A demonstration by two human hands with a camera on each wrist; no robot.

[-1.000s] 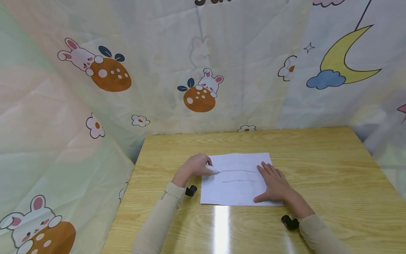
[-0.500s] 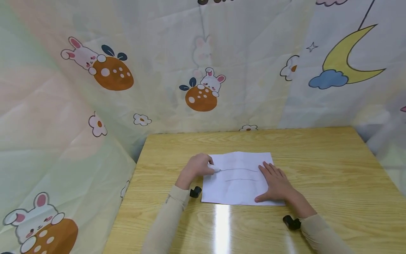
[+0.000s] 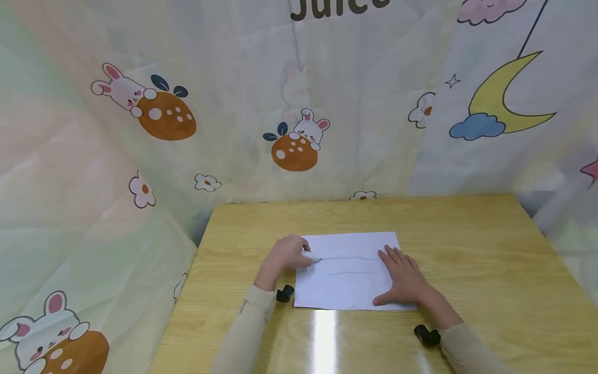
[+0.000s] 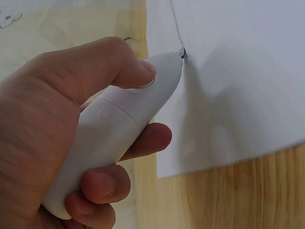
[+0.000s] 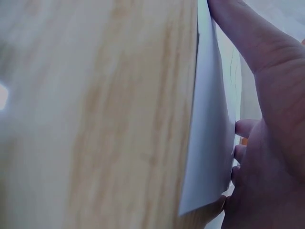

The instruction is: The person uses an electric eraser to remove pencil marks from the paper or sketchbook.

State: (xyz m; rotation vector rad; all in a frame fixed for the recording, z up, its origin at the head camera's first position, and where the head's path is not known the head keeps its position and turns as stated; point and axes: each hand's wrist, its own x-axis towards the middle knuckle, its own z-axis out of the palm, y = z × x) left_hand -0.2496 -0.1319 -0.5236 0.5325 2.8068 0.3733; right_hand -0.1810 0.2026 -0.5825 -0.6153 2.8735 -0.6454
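Observation:
A white sheet of paper (image 3: 345,293) lies on the wooden table, crossed by two long, thin, slit-like lines. My left hand (image 3: 286,254) grips a white, rounded utility knife (image 4: 119,102) at the sheet's left side. The thumb presses on a button on top of the knife, and the other fingers curl under its body. Its small metal tip (image 4: 182,52) meets the paper at the left end of the upper line. On the sheet's right side my right hand (image 3: 405,278) lies with fingers spread, pressing the paper down. In the right wrist view, the near paper edge (image 5: 205,157) lifts slightly.
The wooden table (image 3: 490,259) extends around the sheet on all sides. A printed fabric curtain (image 3: 224,104) with rabbits and a moon hangs behind and to the left. Black wrist cameras (image 3: 285,293) sit beside each sleeve.
The paper bulged upward half a second ago and lies flatter now, its lines straighter. Both hands keep nearly the same places on the sheet. The head view has tilted up slightly.

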